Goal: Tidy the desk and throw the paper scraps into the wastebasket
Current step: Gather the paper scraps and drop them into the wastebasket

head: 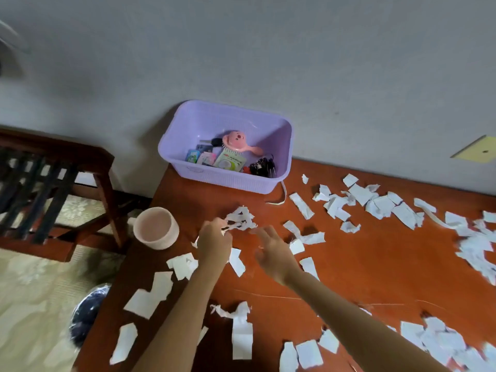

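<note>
White torn paper scraps (362, 202) lie scattered over the red-brown desk (362, 269). My left hand (214, 241) is closed on a bunch of scraps (241, 217) that sticks out past its fingers. Just to the right, my right hand (273, 251) hovers over the desk with fingers spread and nothing in it. A small pale pink round wastebasket (156, 231) stands at the desk's left edge, left of my left hand. More scraps (241, 334) lie near my forearms.
A purple plastic basket (228, 181) with a pink hairbrush, keys and small packets sits against the grey wall. A dark wooden chair (53, 170) stands left of the desk. A dark bag-lined bin (86, 315) sits on the floor below the desk's left edge.
</note>
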Demonstrator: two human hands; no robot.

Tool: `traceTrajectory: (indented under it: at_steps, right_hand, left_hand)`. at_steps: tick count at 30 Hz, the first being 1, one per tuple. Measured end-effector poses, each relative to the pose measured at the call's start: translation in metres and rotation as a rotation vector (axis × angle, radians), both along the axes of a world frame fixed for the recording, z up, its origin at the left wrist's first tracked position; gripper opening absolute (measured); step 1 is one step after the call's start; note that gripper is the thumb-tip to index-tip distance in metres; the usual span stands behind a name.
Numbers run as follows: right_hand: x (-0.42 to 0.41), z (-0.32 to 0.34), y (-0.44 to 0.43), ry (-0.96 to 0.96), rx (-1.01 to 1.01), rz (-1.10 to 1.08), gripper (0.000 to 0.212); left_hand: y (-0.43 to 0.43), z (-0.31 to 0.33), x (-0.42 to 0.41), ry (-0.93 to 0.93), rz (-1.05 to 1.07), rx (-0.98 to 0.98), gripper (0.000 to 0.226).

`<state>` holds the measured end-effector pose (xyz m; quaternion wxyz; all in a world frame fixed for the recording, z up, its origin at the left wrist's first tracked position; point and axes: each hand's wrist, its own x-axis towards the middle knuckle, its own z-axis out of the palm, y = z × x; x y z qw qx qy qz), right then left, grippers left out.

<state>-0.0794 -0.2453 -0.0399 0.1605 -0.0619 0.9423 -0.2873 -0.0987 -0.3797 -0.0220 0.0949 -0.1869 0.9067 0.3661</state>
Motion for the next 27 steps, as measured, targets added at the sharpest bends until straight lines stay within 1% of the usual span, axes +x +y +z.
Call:
traceTrajectory:
  at_steps: [2, 5, 7, 9, 11, 14, 16, 18, 19, 21, 22, 24, 27]
  right_hand:
    - [-0.001, -0.010, -0.011, -0.066, 0.073, 0.075, 0.054]
    - [-0.024, -0.018, -0.022, -0.007, 0.180, 0.086, 0.062]
    - [-0.040, -0.020, -0.031, 0.032, 0.248, 0.127, 0.068]
    - [-0.054, -0.020, -0.040, 0.029, 0.319, 0.164, 0.072]
    - [-0.066, -0.024, -0.047, 0.003, 0.385, 0.185, 0.069]
    - [-0.070, -0.033, -0.051, -0.016, 0.419, 0.184, 0.050]
    - [-0.067, -0.039, -0.050, -0.008, 0.384, 0.140, 0.035]
    - [-0.064, -0.042, -0.044, -0.009, 0.315, 0.053, 0.021]
    - [-0.065, -0.041, -0.040, -0.025, 0.259, -0.018, 0.016]
    - [-0.065, -0.034, -0.030, -0.073, 0.109, -0.183, 0.017]
    - [-0.064, -0.030, -0.025, -0.095, 0.037, -0.231, 0.017]
    - [-0.057, -0.021, -0.019, -0.163, -0.054, -0.209, 0.013]
    - [-0.035, -0.018, -0.023, -0.280, -0.055, -0.036, 0.017]
  left_hand:
    - [-0.006, -0.018, 0.014, -0.033, 0.000, -0.075, 0.035]
    - [-0.017, -0.033, 0.015, -0.015, -0.042, -0.159, 0.043]
    - [-0.023, -0.040, 0.012, -0.031, -0.071, -0.229, 0.055]
    - [-0.028, -0.046, 0.008, -0.084, -0.117, -0.286, 0.067]
    - [-0.031, -0.055, 0.001, -0.133, -0.128, -0.313, 0.070]
    - [-0.035, -0.066, -0.001, -0.144, -0.114, -0.316, 0.059]
    - [-0.038, -0.070, -0.001, -0.119, -0.103, -0.297, 0.046]
    - [-0.040, -0.069, -0.002, -0.092, -0.101, -0.260, 0.033]
    - [-0.040, -0.068, -0.003, -0.074, -0.094, -0.232, 0.030]
    - [-0.039, -0.061, -0.005, -0.037, -0.066, -0.165, 0.031]
    - [-0.039, -0.055, -0.005, -0.021, -0.052, -0.135, 0.033]
    - [-0.040, -0.045, -0.004, 0.005, -0.021, -0.078, 0.034]
    - [-0.043, -0.035, 0.005, 0.015, -0.004, -0.051, 0.031]
